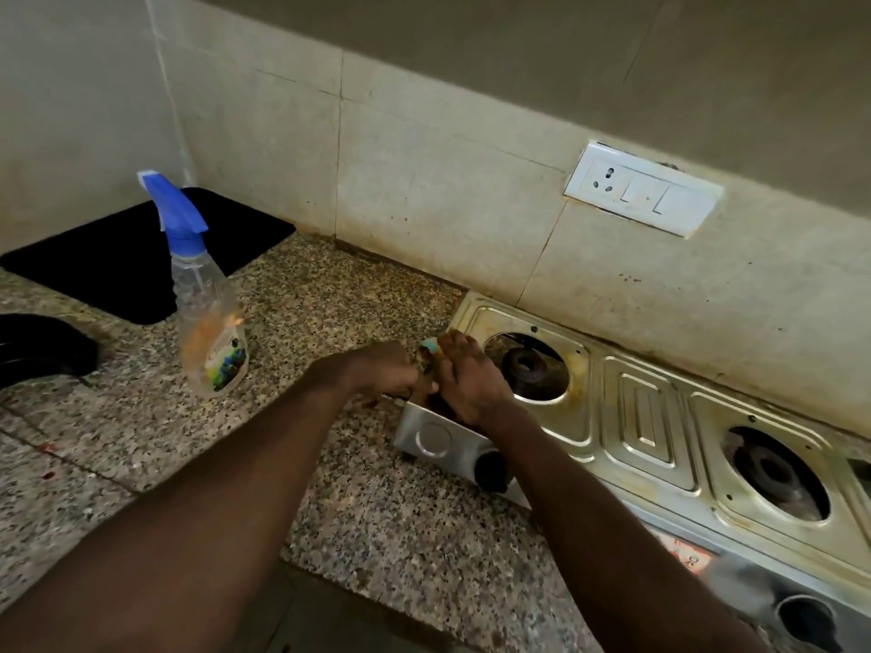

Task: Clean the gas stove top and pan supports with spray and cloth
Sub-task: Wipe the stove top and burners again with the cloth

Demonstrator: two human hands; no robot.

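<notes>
1. Forearms, bare, nearest me, converging on the stained steel gas stove top [641,417], its near-left corner.
2. Left hand [382,369], right hand [464,377]: both curled round a small greenish cloth [430,345], bunching it for wiping, I judge.
3. Clear spray bottle with blue trigger [207,322]: upright, left, parked within reach.
4. Pan supports: none in view.

Speckled counter [377,534]: stove [645,417], spray bottle [207,322], mat [118,261].

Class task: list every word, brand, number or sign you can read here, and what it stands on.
No text can be read.
Spray bottle label: coloured print, too blurred to read.
Sticker on the stove front: too blurred to read.
Switch plate: no lettering visible.
</notes>
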